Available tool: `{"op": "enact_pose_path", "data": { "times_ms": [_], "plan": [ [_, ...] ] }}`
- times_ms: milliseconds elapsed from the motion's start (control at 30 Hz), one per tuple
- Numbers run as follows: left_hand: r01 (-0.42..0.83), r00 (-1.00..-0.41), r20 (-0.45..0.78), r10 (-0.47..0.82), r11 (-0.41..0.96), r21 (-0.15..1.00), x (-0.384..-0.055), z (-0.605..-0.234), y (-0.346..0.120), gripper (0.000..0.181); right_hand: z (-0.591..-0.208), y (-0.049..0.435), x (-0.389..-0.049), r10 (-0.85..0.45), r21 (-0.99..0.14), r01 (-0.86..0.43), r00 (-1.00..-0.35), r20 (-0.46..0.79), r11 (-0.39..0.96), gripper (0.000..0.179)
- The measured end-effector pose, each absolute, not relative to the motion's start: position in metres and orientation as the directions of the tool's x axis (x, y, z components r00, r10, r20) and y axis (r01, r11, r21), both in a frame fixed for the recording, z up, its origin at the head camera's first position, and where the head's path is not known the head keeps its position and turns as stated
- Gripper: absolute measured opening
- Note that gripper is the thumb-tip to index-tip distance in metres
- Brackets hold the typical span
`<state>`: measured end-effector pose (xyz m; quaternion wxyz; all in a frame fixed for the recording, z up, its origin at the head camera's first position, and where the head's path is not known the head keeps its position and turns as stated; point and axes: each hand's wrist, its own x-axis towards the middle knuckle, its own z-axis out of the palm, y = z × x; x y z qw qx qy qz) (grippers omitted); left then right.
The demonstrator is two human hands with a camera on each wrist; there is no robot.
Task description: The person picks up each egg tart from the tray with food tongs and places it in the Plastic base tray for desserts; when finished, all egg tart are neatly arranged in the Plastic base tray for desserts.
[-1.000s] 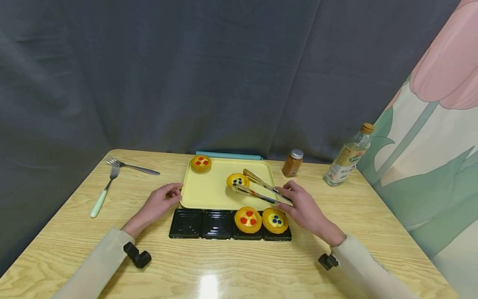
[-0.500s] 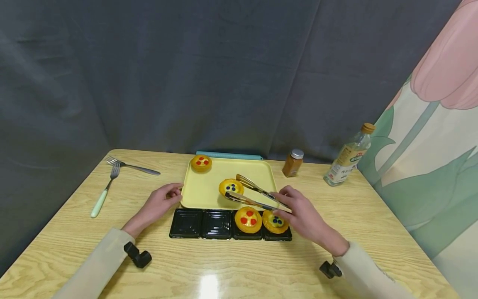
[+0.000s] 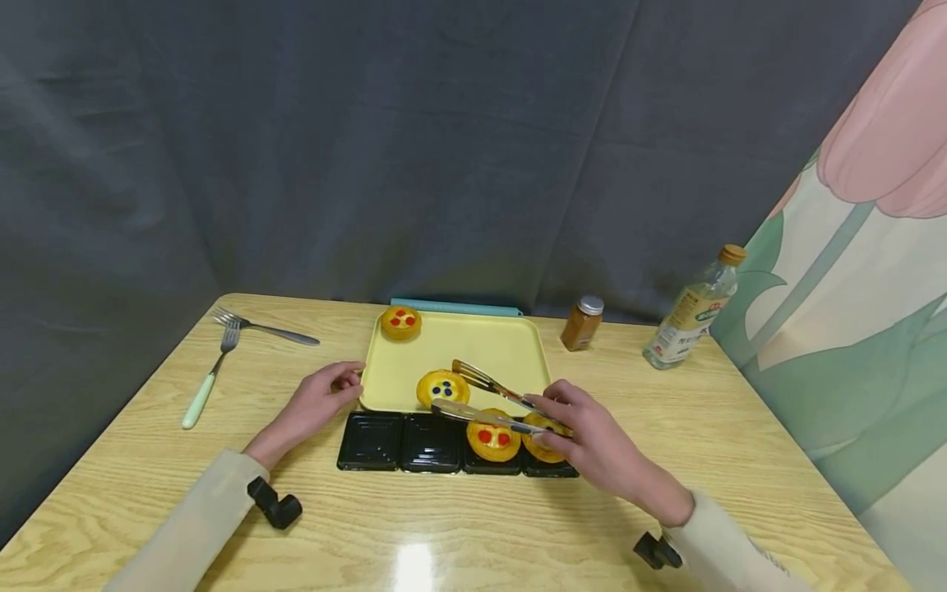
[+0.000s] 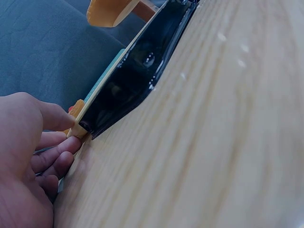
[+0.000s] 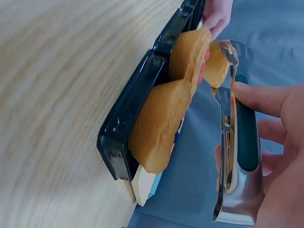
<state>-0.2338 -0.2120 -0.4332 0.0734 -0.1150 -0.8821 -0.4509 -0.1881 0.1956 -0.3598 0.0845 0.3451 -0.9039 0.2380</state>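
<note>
Here, the right hand (image 3: 599, 441) grips metal tongs (image 5: 247, 133), their tips clasping a blueberry-topped tart (image 3: 442, 385) above the near edge of the yellow tray (image 3: 399, 370). The left hand (image 3: 321, 398) pinches that tray's left rim. A red-topped tart (image 3: 400, 323) sits in its far left corner; nearer, a black four-compartment tray (image 3: 370, 441) holds two more tarts (image 3: 492, 450) at right.

Blk tray (image 4: 128, 80): glossy, runs diag. across my L-wrist cam.
L hand (image 4: 26, 156): I see thumb + fingertip pinching pale tray (image 4: 77, 129) rim, by blk tray's near corner.
Tart (image 4: 77, 108): orange w/ red bit, part hidden by thumb, behind blk tray's near end.
2nd tart (image 4: 108, 12): up beyond blk tray, cut off at top.
Teal strip (image 4: 107, 72): just behind blk tray.
Table (image 4: 213, 142): wood, this side of blk tray.
Curtain (image 4: 52, 52): dk, bkgd beyond blk tray.
</note>
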Motion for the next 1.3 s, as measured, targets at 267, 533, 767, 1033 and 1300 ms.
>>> {"op": "enact_pose_path", "data": {
  "times_ms": [267, 533, 767, 1033, 1300],
  "plan": [
    [0.272, -0.962, 0.236, 0.138, 0.569, 0.776, -0.234, -0.433, -0.213, 0.039, -0.361, 0.191, -0.178, -0.626, -0.362, -0.692, -0.72, 0.299, 0.624, 0.047],
    [0.269, -0.963, 0.234, 0.137, 0.569, 0.777, -0.235, -0.435, -0.213, 0.038, -0.365, 0.189, -0.173, -0.648, -0.351, -0.7, -0.712, 0.27, 0.622, 0.048],
    [0.273, -0.962, 0.237, 0.139, 0.572, 0.774, -0.235, -0.435, -0.213, 0.038, -0.367, 0.189, -0.171, -0.652, -0.326, -0.703, -0.709, 0.267, 0.632, 0.048],
    [0.273, -0.962, 0.234, 0.142, 0.569, 0.776, -0.235, -0.434, -0.213, 0.039, -0.367, 0.188, -0.17, -0.66, -0.293, -0.706, -0.708, 0.252, 0.645, 0.049],
    [0.267, -0.964, 0.228, 0.139, 0.562, 0.783, -0.233, -0.433, -0.212, 0.039, -0.369, 0.189, -0.17, -0.673, -0.263, -0.719, -0.694, 0.255, 0.643, 0.05]
  ]
}}
